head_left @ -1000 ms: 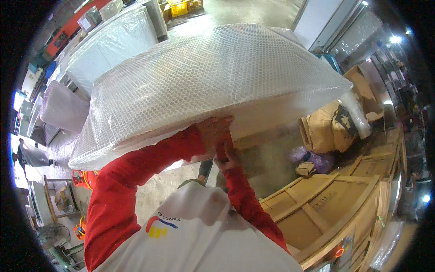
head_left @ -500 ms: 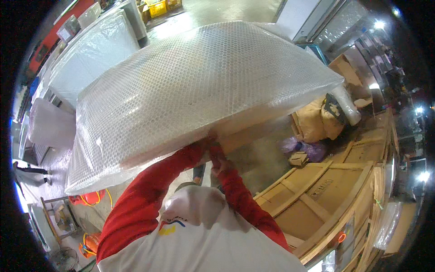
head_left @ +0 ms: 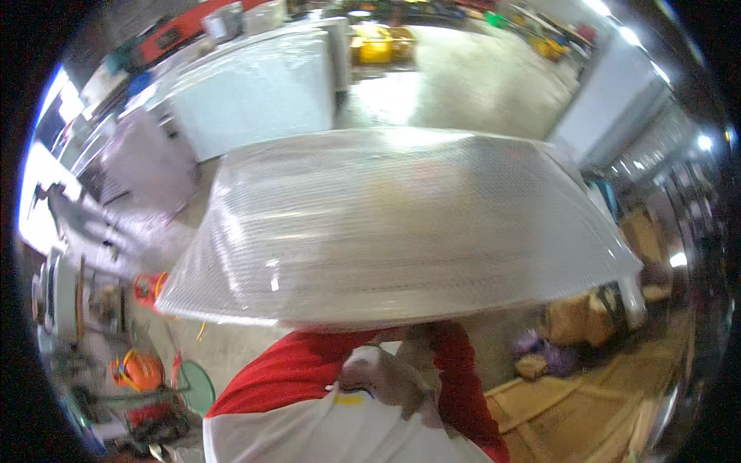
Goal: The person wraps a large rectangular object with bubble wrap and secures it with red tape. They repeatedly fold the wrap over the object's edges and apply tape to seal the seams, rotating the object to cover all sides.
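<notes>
A large, flat, boxy package wrapped in clear bubble wrap (head_left: pixel 401 231) fills the middle of the view, its broad face turned up to me. My left red sleeve (head_left: pixel 289 374) bends across my body to the package's near edge. Beside it, my right red sleeve (head_left: pixel 461 370) reaches up to the same edge, right of the middle. Both hands are at or under that edge, where the package and blur hide the fingers, so their grip does not show.
White wrapped panels (head_left: pixel 255 100) stand at the far left, with yellow crates (head_left: pixel 372 45) behind. A wooden-framed cardboard crate (head_left: pixel 563 409) lies at the near right, by stuffed sacks (head_left: pixel 575 318). An orange gas cylinder (head_left: pixel 139 370) is at the left. A blurred person (head_left: pixel 77 212) stands farther left.
The view has swung up and left, so the package appears lower and farther right. Its near edge now covers my hands, which showed beneath it before.
</notes>
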Tool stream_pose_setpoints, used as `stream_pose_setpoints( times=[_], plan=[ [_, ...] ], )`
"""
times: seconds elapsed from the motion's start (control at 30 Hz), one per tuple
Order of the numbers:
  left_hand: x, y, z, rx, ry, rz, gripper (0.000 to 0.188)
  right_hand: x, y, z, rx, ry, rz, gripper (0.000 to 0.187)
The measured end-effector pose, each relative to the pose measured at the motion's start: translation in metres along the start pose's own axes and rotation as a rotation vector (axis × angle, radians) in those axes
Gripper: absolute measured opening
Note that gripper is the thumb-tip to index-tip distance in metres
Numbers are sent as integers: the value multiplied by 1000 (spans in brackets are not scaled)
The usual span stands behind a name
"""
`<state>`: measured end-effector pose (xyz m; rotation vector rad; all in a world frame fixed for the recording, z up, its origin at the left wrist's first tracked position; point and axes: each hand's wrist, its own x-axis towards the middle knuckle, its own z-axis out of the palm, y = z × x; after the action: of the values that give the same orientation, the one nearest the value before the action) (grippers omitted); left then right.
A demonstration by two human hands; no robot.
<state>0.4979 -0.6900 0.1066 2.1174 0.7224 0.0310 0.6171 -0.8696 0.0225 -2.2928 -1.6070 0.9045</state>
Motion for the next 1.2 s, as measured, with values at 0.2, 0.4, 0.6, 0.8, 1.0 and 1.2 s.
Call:
stream_pose_setpoints(
  times=[0.2,0.4,0.6,0.8,1.0,1.2],
  plan=[
    [-6,25,8,-243,-190,55,31,-102,63,-21,-116,222,-296,47],
    [11,109,43,-370,-362,-57,30,-169,63,-118,427,649,-276,50],
    [92,204,97,-453,-422,-239,29,-152,159,-150,417,868,-583,68],
    [123,286,99,-7,9,57,20,-133,228,-186,264,827,-569,59],
    [145,388,34,793,617,508,12,-93,211,-272,356,957,-598,71],
    [171,412,16,997,1152,436,33,-22,203,-296,223,1039,-612,76]
  ],
)
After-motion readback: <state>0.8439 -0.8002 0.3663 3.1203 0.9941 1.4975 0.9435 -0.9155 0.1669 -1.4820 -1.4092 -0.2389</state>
